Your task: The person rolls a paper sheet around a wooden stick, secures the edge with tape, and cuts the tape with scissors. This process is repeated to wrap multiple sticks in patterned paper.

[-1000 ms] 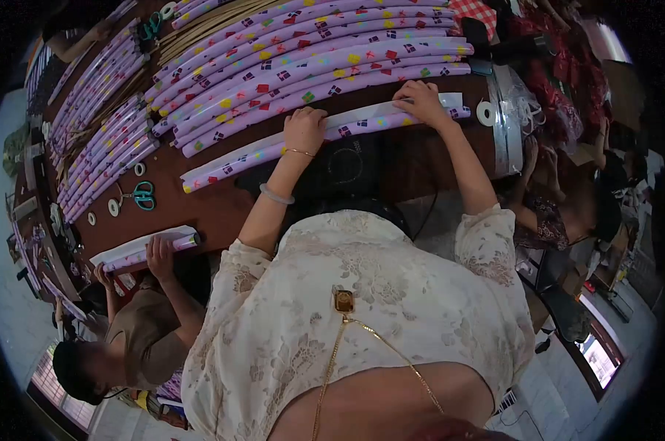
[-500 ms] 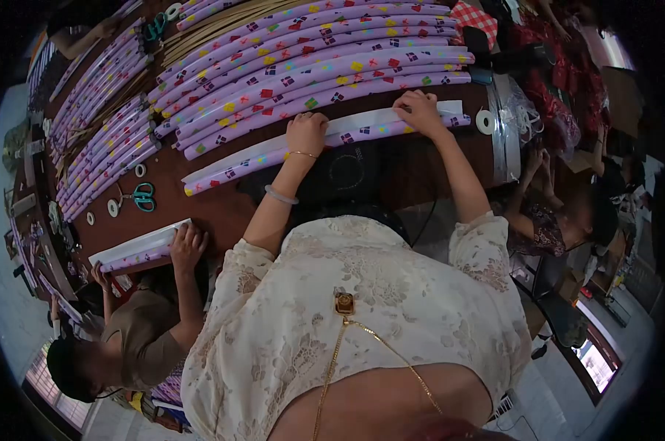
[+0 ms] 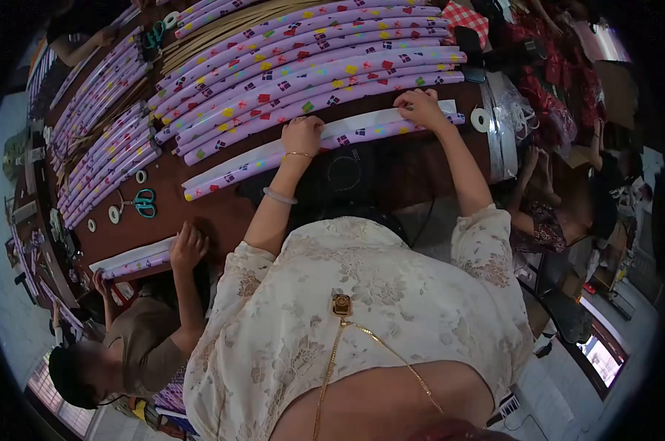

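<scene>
While both arms stretch forward, we press our left hand [image 3: 303, 134] and right hand [image 3: 421, 107] palm-down, fingers curled, on a purple wrapped tube [image 3: 325, 141] at the brown table [image 3: 215, 206] edge. Beyond it lie finished tubes [image 3: 303, 70]; a co-worker's hand [image 3: 188, 247] presses another tube at far left.

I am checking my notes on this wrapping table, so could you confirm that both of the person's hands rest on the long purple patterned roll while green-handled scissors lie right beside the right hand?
Not quite: the head view shows the green-handled scissors far off past the left hand, near the white tape rolls. Both hands, the right hand too, do rest on the long purple patterned roll.
</scene>
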A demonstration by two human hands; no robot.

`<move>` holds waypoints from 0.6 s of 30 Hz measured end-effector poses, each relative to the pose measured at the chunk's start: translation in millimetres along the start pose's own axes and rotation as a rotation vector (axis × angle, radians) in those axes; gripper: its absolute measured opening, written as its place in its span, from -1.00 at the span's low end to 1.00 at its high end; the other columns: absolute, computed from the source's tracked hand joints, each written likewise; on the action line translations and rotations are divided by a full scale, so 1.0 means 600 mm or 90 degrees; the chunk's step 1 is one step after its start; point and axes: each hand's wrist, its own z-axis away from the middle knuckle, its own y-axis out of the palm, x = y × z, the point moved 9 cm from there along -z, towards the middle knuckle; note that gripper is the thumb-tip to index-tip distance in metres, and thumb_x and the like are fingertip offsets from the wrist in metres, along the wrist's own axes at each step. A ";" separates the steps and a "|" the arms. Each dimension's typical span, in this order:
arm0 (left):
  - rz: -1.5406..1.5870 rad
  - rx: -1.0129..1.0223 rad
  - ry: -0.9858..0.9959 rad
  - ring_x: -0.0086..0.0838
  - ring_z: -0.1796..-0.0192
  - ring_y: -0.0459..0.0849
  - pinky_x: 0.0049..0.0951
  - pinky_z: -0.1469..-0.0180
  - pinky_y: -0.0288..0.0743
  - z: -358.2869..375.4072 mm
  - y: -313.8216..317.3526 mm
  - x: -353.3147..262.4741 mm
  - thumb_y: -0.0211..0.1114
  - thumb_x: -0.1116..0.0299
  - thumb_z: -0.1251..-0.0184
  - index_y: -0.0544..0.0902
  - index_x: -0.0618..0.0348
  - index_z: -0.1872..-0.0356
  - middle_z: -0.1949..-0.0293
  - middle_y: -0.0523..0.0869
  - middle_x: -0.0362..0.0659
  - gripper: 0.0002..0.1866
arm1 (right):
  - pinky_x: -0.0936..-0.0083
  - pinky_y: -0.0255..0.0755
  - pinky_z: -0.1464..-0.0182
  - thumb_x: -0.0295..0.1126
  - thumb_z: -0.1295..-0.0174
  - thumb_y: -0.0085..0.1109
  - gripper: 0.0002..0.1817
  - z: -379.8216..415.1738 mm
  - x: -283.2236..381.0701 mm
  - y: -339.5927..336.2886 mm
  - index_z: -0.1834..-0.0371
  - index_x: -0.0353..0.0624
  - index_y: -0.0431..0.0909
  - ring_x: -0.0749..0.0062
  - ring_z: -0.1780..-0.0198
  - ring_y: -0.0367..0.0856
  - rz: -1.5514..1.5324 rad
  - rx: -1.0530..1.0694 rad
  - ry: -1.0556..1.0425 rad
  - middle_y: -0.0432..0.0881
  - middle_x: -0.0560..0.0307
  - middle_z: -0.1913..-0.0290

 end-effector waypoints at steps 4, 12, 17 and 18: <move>0.002 -0.020 0.003 -0.32 0.29 0.60 -0.25 0.27 0.40 0.001 0.000 0.003 0.24 0.33 0.05 0.64 -0.04 0.52 0.48 0.65 -0.20 -0.95 | 0.38 0.00 -0.02 -0.26 -0.01 0.12 -0.84 0.006 -0.019 -0.013 0.31 0.08 0.56 0.48 0.14 0.44 0.019 0.018 -0.031 0.57 0.34 0.36; 0.001 -0.032 0.012 -0.31 0.30 0.61 -0.25 0.29 0.42 0.003 0.002 0.007 0.23 0.32 0.06 0.64 -0.03 0.51 0.49 0.64 -0.20 -0.93 | 0.41 -0.05 0.00 -0.22 -0.06 0.14 -0.87 0.029 -0.102 -0.048 0.33 0.09 0.56 0.50 0.15 0.40 0.049 0.029 -0.010 0.51 0.36 0.35; 0.006 -0.013 0.010 -0.29 0.33 0.61 -0.25 0.30 0.45 0.000 0.005 0.016 0.24 0.31 0.04 0.65 -0.01 0.48 0.49 0.65 -0.18 -0.92 | 0.44 -0.06 0.03 -0.19 -0.06 0.15 -0.88 0.043 -0.136 -0.055 0.39 0.11 0.60 0.51 0.15 0.37 0.046 0.035 0.022 0.49 0.39 0.37; 0.000 -0.006 0.015 -0.25 0.36 0.62 -0.26 0.31 0.48 -0.001 0.004 0.013 0.25 0.31 0.03 0.65 0.01 0.46 0.47 0.66 -0.15 -0.90 | 0.43 -0.06 0.03 -0.18 -0.06 0.15 -0.87 0.043 -0.136 -0.057 0.39 0.11 0.61 0.51 0.14 0.37 0.034 0.025 0.014 0.49 0.39 0.37</move>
